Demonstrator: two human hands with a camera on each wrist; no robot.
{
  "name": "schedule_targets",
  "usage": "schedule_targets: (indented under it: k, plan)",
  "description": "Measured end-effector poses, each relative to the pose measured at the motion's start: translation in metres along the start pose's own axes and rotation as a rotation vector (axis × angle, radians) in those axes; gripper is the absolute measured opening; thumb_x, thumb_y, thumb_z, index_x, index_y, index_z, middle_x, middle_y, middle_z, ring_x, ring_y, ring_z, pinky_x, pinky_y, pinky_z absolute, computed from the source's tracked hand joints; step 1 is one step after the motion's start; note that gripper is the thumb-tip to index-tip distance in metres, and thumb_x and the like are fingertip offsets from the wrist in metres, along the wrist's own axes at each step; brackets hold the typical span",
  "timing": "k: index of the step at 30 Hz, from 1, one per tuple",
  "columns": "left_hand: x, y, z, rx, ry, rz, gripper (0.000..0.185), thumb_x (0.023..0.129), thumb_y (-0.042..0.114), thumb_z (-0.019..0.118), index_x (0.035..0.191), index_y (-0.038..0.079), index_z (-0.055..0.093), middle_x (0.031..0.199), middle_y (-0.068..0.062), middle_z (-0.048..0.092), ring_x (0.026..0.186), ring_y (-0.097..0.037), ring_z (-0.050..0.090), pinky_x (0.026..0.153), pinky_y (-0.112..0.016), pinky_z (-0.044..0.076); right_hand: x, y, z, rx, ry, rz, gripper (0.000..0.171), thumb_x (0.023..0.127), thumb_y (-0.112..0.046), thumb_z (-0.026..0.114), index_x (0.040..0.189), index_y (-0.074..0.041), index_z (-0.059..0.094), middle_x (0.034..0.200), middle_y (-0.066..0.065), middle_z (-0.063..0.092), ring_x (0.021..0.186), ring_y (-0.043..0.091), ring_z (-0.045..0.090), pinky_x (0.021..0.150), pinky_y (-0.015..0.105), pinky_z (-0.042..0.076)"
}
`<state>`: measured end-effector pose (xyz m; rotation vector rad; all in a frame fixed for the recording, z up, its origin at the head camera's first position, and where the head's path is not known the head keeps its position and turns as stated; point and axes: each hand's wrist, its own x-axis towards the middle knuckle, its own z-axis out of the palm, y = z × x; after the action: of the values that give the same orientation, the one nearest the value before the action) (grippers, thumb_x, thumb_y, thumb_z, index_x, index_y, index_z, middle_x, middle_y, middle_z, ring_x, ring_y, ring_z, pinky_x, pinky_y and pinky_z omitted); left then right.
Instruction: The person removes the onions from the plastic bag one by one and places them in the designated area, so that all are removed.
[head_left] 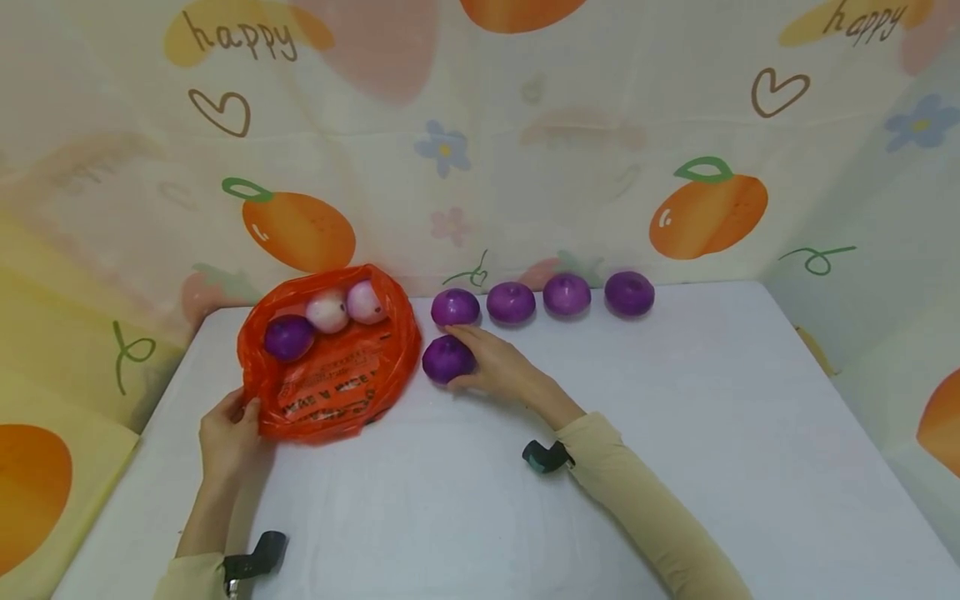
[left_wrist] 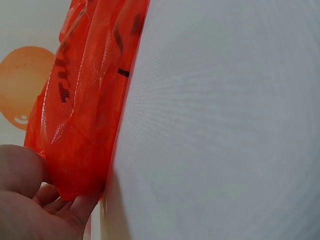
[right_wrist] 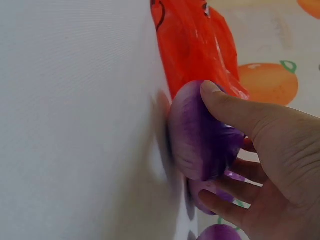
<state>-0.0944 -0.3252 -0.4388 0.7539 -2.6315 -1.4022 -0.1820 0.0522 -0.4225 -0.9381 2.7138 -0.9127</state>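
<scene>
Red plastic bag (head_left: 403,350), mouth folded wide open, left of centre in the frame. Inside, toward its upper edge, one dark purple onion (head_left: 289,337) and two paler onions (head_left: 327,312), with black lettering (head_left: 330,400) on the bare film below. Left hand (head_left: 227,433) at the bag's lower left, grip pinched on the rolled rim between thumb and fingers. Right hand (head_left: 498,364) at frame centre, grip clamped around a held purple onion (head_left: 446,362), just right of the bag; contact with the white table (head_left: 420,517) hard to judge. Above that onion, in a line running right, four more purple onions (head_left: 512,303), with narrow gaps between.

Main risk, by judgement: a slip of the held onion from the right grip, smooth round skin and fingertip hold as the likely causes, then a roll across the flat table. Second, a bump against the leftmost onion (head_left: 455,307) of the row from the crowded fingers, enough to set it rolling. At the bag, thin limp plastic; with too hard a tug at the pinched rim, likely a sagging mouth or a shift of the contents. With an onion brushed against the right wall, possibly an inward collapse of that fold.
</scene>
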Motion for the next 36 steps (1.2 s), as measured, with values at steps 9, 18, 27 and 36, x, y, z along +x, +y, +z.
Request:
schedule_targets:
  k: [9, 18, 27, 36]
  plan:
    - [0.002, 0.005, 0.002, 0.005, 0.024, 0.031, 0.047, 0.104, 0.018, 0.038, 0.147, -0.001, 0.041, 0.144, -0.026, 0.046, 0.130, -0.036, 0.047, 0.104, -0.041, 0.039, 0.013, -0.012, -0.016, 0.021, 0.035, 0.009, 0.069, 0.090, -0.034, 0.070, 0.148, -0.009, 0.042, 0.151, 0.009, 0.042, 0.139, 0.023, 0.038, 0.113, 0.036, 0.032]
    - [0.003, 0.006, 0.002, 0.017, 0.065, 0.057, 0.045, 0.103, 0.016, 0.039, 0.143, -0.003, 0.045, 0.140, -0.026, 0.050, 0.125, -0.035, 0.051, 0.103, -0.032, 0.043, 0.049, -0.047, -0.014, 0.010, 0.106, -0.048, 0.046, 0.097, -0.025, 0.063, 0.138, -0.005, 0.054, 0.139, 0.010, 0.056, 0.128, 0.022, 0.051, 0.108, 0.032, 0.039]
    - [0.003, 0.005, -0.005, 0.013, 0.066, 0.029, 0.046, 0.104, 0.019, 0.039, 0.146, 0.000, 0.042, 0.142, -0.025, 0.048, 0.126, -0.035, 0.050, 0.101, -0.025, 0.043, 0.103, -0.092, 0.006, -0.213, 0.115, -0.170, 0.028, 0.099, -0.017, 0.058, 0.125, -0.010, 0.065, 0.121, 0.001, 0.066, 0.114, 0.015, 0.059, 0.100, 0.020, 0.043]
    - [0.001, 0.001, -0.001, 0.038, 0.042, 0.064, 0.045, 0.103, 0.016, 0.041, 0.142, -0.005, 0.045, 0.139, -0.028, 0.049, 0.123, -0.037, 0.052, 0.085, -0.005, 0.042, 0.139, -0.091, 0.027, -0.589, 0.039, -0.126, 0.032, 0.097, -0.012, 0.057, 0.129, -0.010, 0.055, 0.129, 0.005, 0.053, 0.123, 0.017, 0.050, 0.105, 0.024, 0.040]
